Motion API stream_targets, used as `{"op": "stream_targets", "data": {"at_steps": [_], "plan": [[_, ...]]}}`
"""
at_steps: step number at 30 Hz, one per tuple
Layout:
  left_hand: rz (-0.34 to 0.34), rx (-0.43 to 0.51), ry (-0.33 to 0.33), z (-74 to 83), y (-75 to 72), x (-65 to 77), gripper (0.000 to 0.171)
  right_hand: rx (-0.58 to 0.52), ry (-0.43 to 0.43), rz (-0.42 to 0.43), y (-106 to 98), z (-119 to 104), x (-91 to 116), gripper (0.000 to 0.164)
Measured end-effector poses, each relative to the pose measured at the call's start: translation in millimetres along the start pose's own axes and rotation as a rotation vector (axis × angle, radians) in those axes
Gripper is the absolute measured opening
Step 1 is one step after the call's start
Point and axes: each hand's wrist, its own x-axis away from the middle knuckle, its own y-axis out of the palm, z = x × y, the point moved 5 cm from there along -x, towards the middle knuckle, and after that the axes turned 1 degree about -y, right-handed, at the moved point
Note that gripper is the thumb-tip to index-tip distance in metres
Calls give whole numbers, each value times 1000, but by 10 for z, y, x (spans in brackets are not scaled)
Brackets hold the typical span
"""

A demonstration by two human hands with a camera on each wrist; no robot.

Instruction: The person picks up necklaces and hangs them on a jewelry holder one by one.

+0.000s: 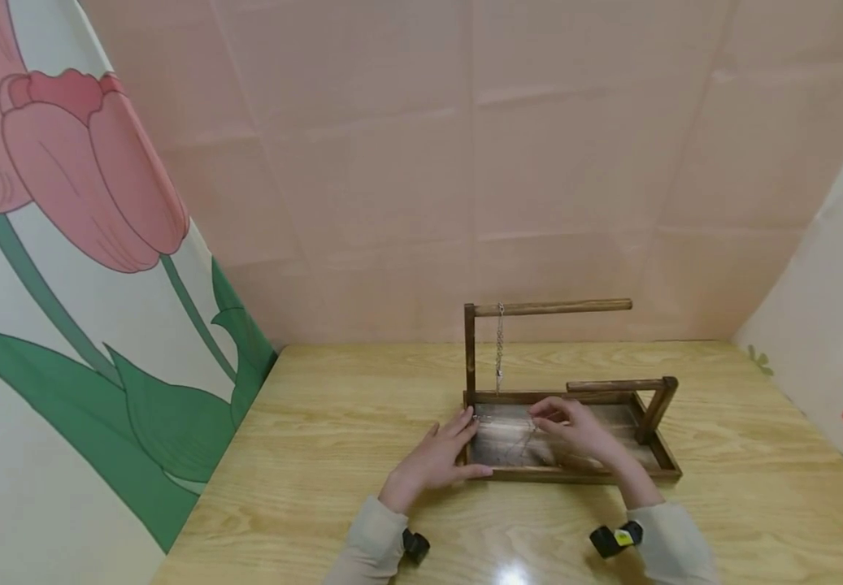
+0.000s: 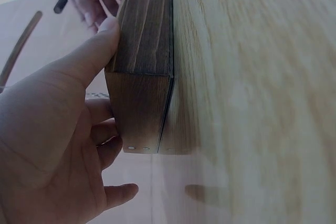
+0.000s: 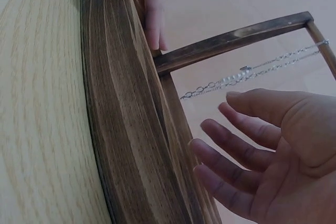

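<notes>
A dark wooden stand has a shallow tray (image 1: 575,475) with one tall post and bar at the left and a lower one at the right. My left hand (image 1: 436,459) rests around its front left corner, thumb on the front rim and fingers against the left end. From the tall bar (image 1: 567,307) hangs a silver chain (image 1: 499,349). Fine silvery strands (image 1: 497,420) show in the tray. Over the tray is my right hand (image 1: 571,426), thumb and index close together above the strands, other fingers loosely bent (image 3: 231,166). I cannot tell whether it pinches a strand.
The low bar (image 1: 614,385) stands behind my right hand. The stand is on a light wood table (image 1: 319,455), before a pink backdrop (image 1: 392,162). A tulip-printed panel (image 1: 99,179) borders the left side, and a pale flowered panel (image 1: 831,268) the right.
</notes>
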Motion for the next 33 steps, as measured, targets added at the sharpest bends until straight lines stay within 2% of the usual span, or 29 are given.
{"op": "stream_targets", "data": {"at_steps": [5,11,21,33], "plan": [[1,-1,1,0,21,-9,87,30,-1,-32,39,69,19,16],[-6,24,5,11,7,11,85,33,41,-59,82,150,37,20],[-12,39,4,22,1,27,84,93,34,-109,96,199,69,20],[-7,41,6,-1,9,18,84,114,9,-140,133,247,73,13]]}}
